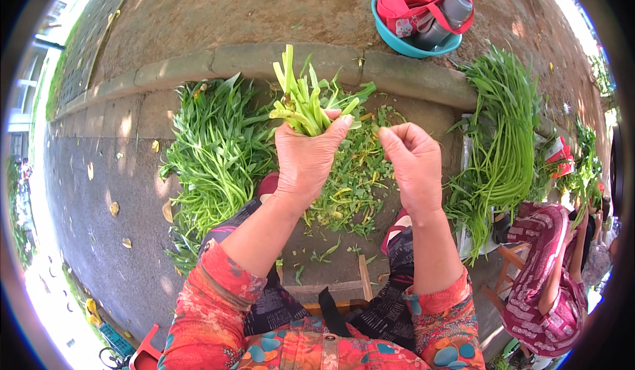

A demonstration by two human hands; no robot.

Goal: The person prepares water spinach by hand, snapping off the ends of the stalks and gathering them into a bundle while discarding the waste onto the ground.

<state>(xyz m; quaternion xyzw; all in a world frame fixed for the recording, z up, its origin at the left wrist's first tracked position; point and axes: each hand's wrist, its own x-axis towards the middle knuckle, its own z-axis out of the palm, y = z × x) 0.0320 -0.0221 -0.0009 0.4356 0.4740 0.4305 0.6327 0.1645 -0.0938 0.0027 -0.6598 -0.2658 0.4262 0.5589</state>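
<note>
My left hand point(310, 154) grips a bunch of leafy green stems point(307, 104), which look like water spinach, with the pale cut ends pointing up and away from me. Just to its right, my right hand point(412, 159) is raised with thumb and forefinger pinched together. No item shows clearly in that pinch. Beneath both hands, torn leaves and yellowed scraps point(354, 191) cover the ground between my feet. A large heap of long-stemmed greens point(218, 166) lies to the left of the scraps.
Another pile of greens point(506, 136) rests on the right, partly on a pale sheet point(465, 243). A stone kerb point(412, 79) runs across beyond the scraps. Behind it sits a teal basin point(397, 42) with a red bag point(404, 10) and a grey flask point(439, 25). Another person point(540, 275) sits at right.
</note>
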